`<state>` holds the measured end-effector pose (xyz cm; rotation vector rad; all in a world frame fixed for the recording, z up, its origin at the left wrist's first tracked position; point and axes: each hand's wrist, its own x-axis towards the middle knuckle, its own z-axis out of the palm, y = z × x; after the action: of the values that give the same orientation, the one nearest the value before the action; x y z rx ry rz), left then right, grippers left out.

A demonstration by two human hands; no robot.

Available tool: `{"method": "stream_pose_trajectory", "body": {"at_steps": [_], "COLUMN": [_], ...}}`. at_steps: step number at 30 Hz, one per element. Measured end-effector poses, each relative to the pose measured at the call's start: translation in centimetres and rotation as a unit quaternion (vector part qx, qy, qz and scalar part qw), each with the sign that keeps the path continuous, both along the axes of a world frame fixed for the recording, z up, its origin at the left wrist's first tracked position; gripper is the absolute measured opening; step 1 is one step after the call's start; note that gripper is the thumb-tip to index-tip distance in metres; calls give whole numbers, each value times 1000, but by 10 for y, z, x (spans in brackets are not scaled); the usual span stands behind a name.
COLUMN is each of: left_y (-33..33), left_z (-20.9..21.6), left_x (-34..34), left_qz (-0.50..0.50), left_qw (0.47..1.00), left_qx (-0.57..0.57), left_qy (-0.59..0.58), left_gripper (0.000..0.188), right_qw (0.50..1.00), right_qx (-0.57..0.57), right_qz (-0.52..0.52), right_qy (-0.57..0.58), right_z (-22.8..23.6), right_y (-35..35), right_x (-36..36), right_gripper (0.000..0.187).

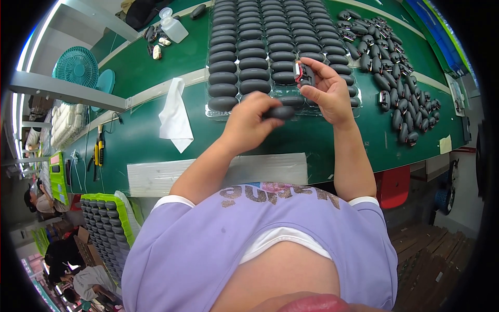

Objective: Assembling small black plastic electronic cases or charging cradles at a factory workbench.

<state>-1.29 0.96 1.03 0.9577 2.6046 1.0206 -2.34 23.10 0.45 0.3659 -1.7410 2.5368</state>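
My left hand [248,124] pinches a dark grey oval casing [280,113] over the near edge of a clear plastic tray [210,113]. Raised a little to the right, my right hand [334,99] grips an oval casing part [306,76] between thumb and fingers; a white and red inner side faces left. Between and beyond both hands run several columns of grey oval casings [254,62] seated in the tray. The two held pieces are apart from each other.
A loose pile of grey casings [392,78] lies at the right. To the left are a white cloth [175,117], a clear bottle [173,28] and yellow-handled tools [100,148]. A white foam strip [260,169] lines the table's front edge. A green crate [122,218] of casings stands lower left.
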Motion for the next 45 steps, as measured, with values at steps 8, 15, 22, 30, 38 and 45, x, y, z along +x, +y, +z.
{"method": "stream_pose_trajectory", "body": {"at_steps": [8, 15, 22, 30, 38, 45], "left_y": [-3, 1, 1, 0, 0, -1], "left_z": [-29, -32, -27, -29, -31, -32], "left_x": [-24, -25, -23, -22, -20, -19], "left_qz": [18, 5, -5, 1, 18, 4], "left_qw": [827, 816, 811, 804, 811, 810], "left_qx": [511, 517, 495, 497, 486, 488], "left_qy": [-234, -261, -312, -326, -325, -324], "left_gripper": [44, 58, 69, 69, 68, 64], "right_qw": [997, 984, 953, 965, 949, 951], "right_qx": [-3, 173, 286, 242, 285, 272], "right_qz": [65, 37, 28, 70, 64, 88], "right_qy": [-28, 3, 90, 78, 116, 117], "right_z": [1, -3, 5, 8, 12, 9], "right_y": [-10, -16, -12, -8, -1, -6], "right_x": [9, 13, 13, 15, 16, 15], "right_gripper": [73, 72, 77, 74, 73, 75]}}
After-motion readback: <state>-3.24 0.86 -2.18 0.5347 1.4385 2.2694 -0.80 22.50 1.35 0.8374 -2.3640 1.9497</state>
